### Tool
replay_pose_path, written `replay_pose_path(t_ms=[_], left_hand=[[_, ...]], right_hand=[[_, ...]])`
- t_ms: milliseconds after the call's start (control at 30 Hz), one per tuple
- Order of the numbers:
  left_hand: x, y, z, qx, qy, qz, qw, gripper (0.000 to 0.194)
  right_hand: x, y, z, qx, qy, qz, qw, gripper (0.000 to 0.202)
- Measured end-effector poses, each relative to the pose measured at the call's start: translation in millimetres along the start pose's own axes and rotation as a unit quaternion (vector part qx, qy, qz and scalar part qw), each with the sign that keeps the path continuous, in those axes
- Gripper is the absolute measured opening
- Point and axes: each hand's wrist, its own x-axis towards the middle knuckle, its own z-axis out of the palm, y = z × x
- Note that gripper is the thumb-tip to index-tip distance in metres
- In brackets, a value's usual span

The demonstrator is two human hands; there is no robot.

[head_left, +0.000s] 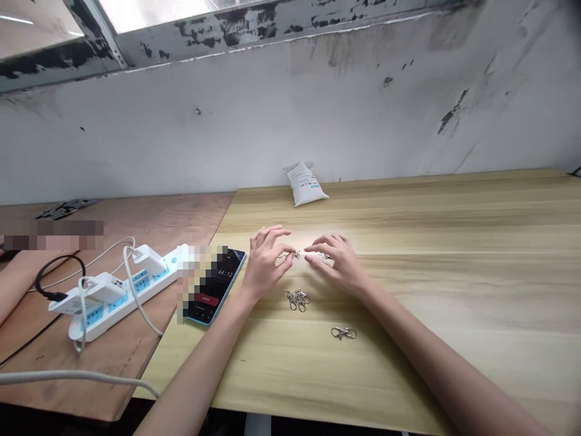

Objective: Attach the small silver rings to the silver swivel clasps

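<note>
My left hand (269, 261) pinches a small silvery metal piece (296, 255) between thumb and forefinger, its other fingers raised. Just to the right, my right hand (334, 261) is held over the table with thumb and forefinger apart, facing that piece. More small metal bits (325, 256) lie beneath its fingers, partly hidden. Closer to me a small pile of silver clasps (298, 300) rests on the wood. A separate pair of clasps (344, 333) lies lower and to the right.
A phone (216, 287) lies left of my left forearm. Beyond it are a white power strip (136, 290) with chargers and cables (135, 275). A white packet (305, 183) stands near the wall. Another person's arm (27, 272) shows at far left.
</note>
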Motion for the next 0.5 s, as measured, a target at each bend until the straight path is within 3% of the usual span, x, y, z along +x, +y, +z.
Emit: replay_pose_path(t_ms=[200, 333, 500], left_hand=[[0, 8, -0.7, -0.037, 0.010, 0.011, 0.999, 0.011], [0, 6, -0.8, -0.052, -0.008, -0.020, 0.998, 0.010], [-4, 2, 8.8, -0.101, -0.088, -0.061, 0.989, 0.010]], right_hand=[[1, 0, 8, 0.069, -0.044, -0.002, 0.997, 0.017], [3, 6, 2, -0.028, -0.008, -0.051, 0.998, 0.015], [4, 1, -4, -0.164, 0.046, -0.116, 0.979, 0.014]])
